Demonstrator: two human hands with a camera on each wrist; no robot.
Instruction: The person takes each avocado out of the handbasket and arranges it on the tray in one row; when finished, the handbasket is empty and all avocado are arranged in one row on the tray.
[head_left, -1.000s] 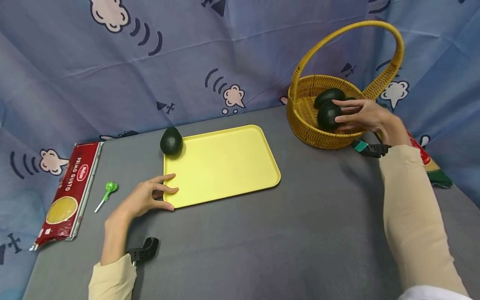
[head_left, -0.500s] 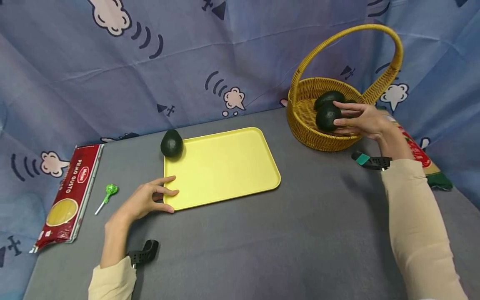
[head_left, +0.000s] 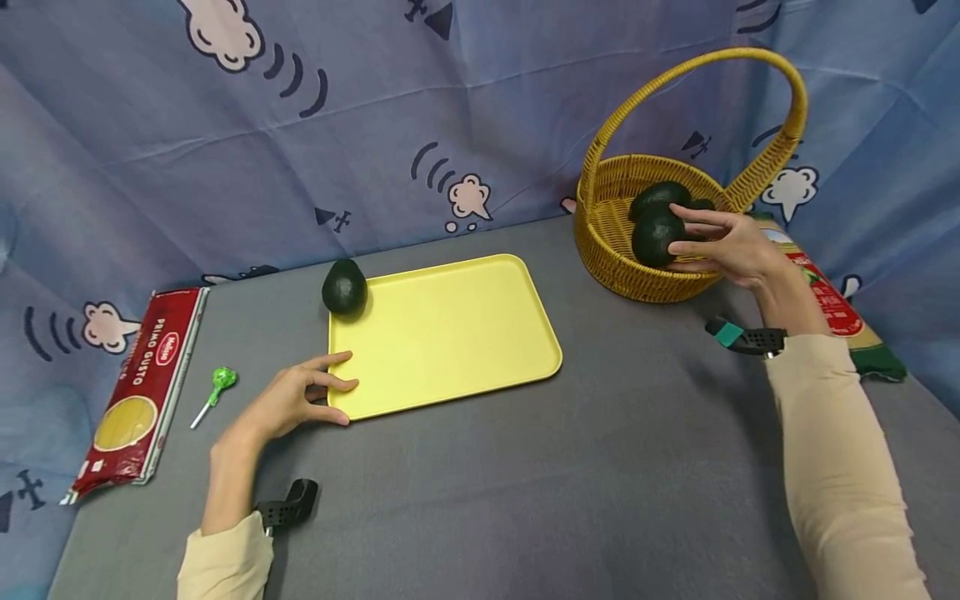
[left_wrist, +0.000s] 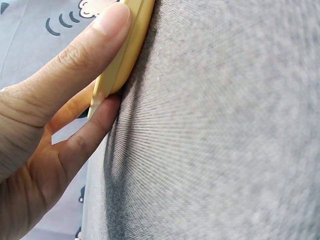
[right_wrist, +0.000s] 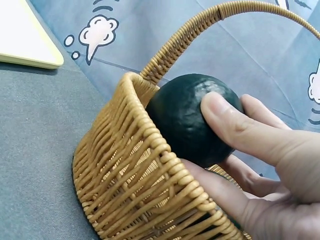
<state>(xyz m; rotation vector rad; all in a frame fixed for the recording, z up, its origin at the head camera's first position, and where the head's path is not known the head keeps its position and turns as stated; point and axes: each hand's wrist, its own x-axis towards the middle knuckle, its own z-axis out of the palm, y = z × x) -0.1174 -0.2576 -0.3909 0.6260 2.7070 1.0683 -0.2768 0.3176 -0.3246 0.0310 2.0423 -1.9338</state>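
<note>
In the basket at the right, my right hand (head_left: 731, 243) grips a dark green avocado (head_left: 656, 237) between thumb and fingers. The right wrist view has this avocado (right_wrist: 192, 117) at the level of the woven rim. Behind it in the yellow wicker basket (head_left: 626, 271) lies another avocado (head_left: 660, 197), and part of a further one shows by my fingers. My left hand (head_left: 288, 400) pinches the near left corner of the yellow tray (head_left: 446, 337); its thumb lies over the rim in the left wrist view. One avocado (head_left: 344, 287) sits at the tray's far left corner.
Left of the tray lie a green lollipop (head_left: 219, 385) and a red pasta packet (head_left: 138, 392). A red and green bag (head_left: 840, 308) lies at the far right, partly behind my right arm. A patterned blue curtain (head_left: 465, 108) hangs along the back.
The head view has tilted up slightly. My right wrist has shifted a little lower, with the avocado still in my fingers inside the basket. The left hand stays at the tray.
</note>
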